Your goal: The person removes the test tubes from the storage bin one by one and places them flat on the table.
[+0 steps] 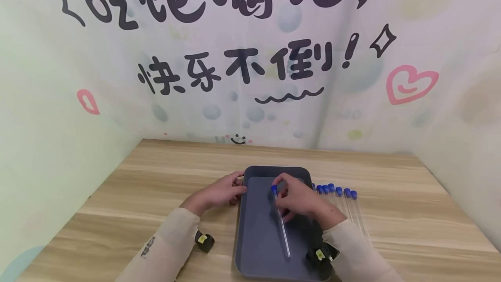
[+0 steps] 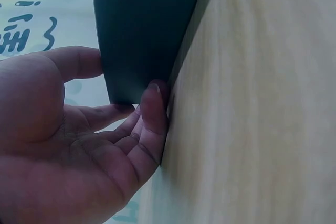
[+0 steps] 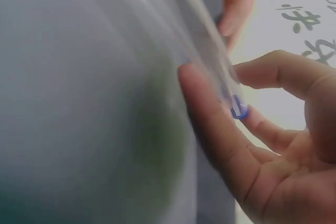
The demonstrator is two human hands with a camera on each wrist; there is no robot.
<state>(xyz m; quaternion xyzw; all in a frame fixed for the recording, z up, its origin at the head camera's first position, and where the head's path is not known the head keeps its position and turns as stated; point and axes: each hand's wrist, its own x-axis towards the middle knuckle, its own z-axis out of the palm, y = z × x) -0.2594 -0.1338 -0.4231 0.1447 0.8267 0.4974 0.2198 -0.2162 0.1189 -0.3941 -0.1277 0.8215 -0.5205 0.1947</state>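
A dark grey rectangular tray (image 1: pixel 260 238) lies lengthwise on the wooden table. At its far left corner my left hand (image 1: pixel 221 193) holds the edge; in the left wrist view the thumb touches the tray's outer wall (image 2: pixel 144 35) and the fingers curl by its end, low against the tabletop. Over the tray my right hand (image 1: pixel 298 198) pinches a clear test tube (image 1: pixel 283 232) near its blue cap (image 1: pixel 274 188). The tube slants, its rounded end pointing toward me. In the right wrist view the thumb and fingers close on the tube (image 3: pixel 202 51) just by the cap.
Right of the tray, several more blue-capped test tubes (image 1: pixel 354 206) lie side by side on the table (image 1: pixel 411 225), partly hidden by my right forearm. A printed cloth wall (image 1: pixel 235 116) stands behind the table. Each wrist wears a small black camera (image 1: pixel 205 241).
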